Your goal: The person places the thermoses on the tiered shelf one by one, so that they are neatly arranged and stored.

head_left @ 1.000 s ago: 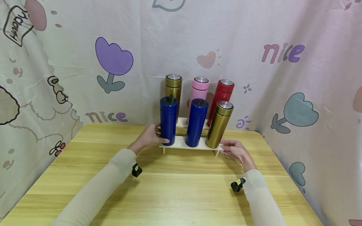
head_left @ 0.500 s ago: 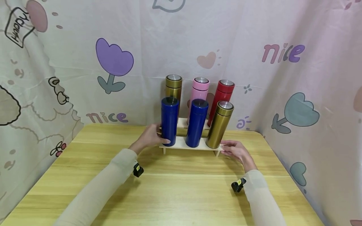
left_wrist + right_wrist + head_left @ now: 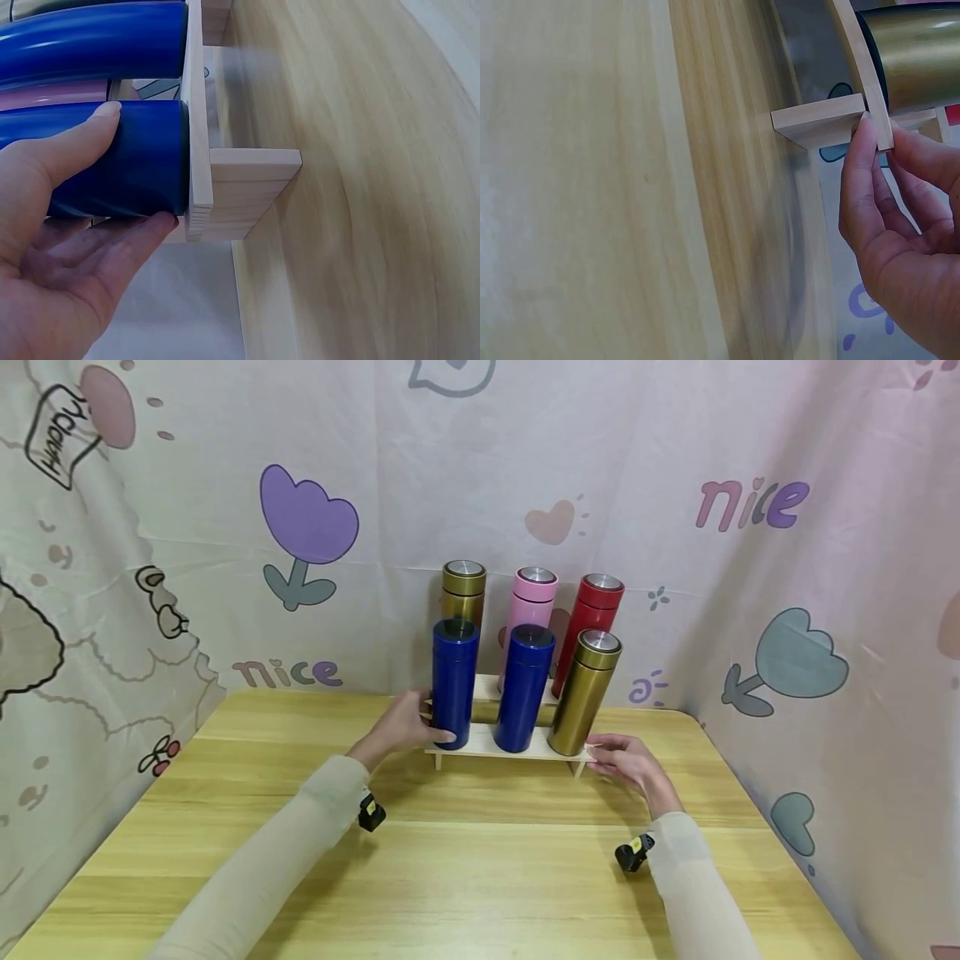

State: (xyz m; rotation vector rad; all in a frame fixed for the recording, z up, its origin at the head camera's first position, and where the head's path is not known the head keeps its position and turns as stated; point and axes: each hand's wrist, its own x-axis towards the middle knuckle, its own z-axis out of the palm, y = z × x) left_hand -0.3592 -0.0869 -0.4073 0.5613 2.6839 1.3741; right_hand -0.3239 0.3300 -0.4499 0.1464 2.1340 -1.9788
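In the head view, my left hand holds the lower part of the front-left blue thermos bottle. The left wrist view has the thumb across the bottle's side and the fingers beneath, close to its base. That bottle stands on the front step of a two-tier wooden rack. At the rack's right end, my right hand pinches the board edge; the right wrist view shows thumb and fingertips on either side of the board. Beside the held bottle stand another blue bottle and a gold bottle.
Behind, on the upper step, are a second gold bottle, a pink bottle and a red bottle. The rack rests near the back of the wooden table. A printed curtain hangs behind and along both sides.
The left hand and the front-left blue bottle have shifted slightly right along the step, toward the other blue bottle. My right hand keeps its pinch on the rack. The head view has turned slightly.
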